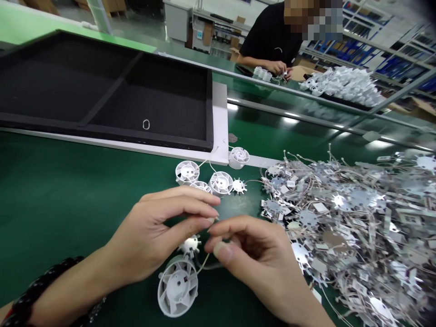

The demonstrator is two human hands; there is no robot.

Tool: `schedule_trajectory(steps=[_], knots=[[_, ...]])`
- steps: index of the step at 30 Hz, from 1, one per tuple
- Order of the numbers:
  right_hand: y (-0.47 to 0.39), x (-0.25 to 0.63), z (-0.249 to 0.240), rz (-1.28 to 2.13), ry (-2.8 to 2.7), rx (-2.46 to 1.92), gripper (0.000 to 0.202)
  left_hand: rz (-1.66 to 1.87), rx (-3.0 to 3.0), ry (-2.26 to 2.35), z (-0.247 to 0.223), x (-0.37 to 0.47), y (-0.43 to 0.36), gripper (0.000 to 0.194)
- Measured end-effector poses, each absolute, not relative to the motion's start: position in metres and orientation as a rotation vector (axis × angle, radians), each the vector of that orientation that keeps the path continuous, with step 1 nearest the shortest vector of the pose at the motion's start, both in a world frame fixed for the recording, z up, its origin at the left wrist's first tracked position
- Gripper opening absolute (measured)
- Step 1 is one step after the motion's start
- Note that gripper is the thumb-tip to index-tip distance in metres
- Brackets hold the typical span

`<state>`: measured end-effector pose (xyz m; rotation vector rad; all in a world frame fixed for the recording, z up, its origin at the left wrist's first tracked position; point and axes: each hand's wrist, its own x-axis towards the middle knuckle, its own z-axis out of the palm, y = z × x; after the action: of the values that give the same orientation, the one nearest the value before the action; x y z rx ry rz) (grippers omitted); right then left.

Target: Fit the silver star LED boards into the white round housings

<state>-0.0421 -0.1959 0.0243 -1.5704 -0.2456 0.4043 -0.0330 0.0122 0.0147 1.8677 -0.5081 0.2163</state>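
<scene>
My left hand (160,231) is closed in a pinch, with a tiny whitish bit at its fingertips that I cannot identify. Almost touching it, my right hand (252,259) has its thumb and fingers bent together around a thin pale cable (203,264). That cable comes up from a white round fan housing (177,286), which lies below the hands with its vanes showing. A shiny toothed metal disc (190,245) sits just above this housing, partly covered by my left hand. The fingers hide the cable's far end.
Beyond my hands stand several white fan housings (221,182), with another metal disc (239,185) beside them. A large heap of metal discs and wires (327,213) fills the right side. A black divided tray (170,136) lies at left. Across the bench, a person (269,36) handles white parts.
</scene>
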Motion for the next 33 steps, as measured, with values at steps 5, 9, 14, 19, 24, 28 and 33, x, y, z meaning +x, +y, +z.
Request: schedule_trajectory(steps=[5,9,14,19,24,28,33], knots=[[-0.196,-0.035,0.018,0.322,-0.202,-1.663,0.014,0.160,1.953,-0.671,0.010,-0.026,0.017,0.019],[-0.202,-0.028,0.015,0.185,-0.156,-1.533,0.008,-0.010,2.040,-0.668,0.012,-0.021,0.027,0.018],[-0.209,-0.026,0.014,0.190,-0.185,-1.300,0.014,-0.245,2.101,-0.751,0.013,-0.021,0.026,0.023],[-0.207,-0.027,0.022,0.224,-0.181,-1.213,0.025,-0.157,2.114,-0.741,0.010,-0.026,0.017,0.043],[-0.197,-0.025,0.034,0.218,-0.207,-0.976,0.016,-0.372,1.868,-0.632,0.015,-0.031,0.007,0.040],[-0.199,-0.018,0.031,0.120,-0.108,-1.029,0.015,-0.593,1.572,-0.428,0.021,-0.031,0.007,0.019],[-0.214,-0.014,0.016,-0.196,0.003,-1.347,0.012,-0.661,1.238,-0.272,0.022,-0.029,0.013,0.016]])
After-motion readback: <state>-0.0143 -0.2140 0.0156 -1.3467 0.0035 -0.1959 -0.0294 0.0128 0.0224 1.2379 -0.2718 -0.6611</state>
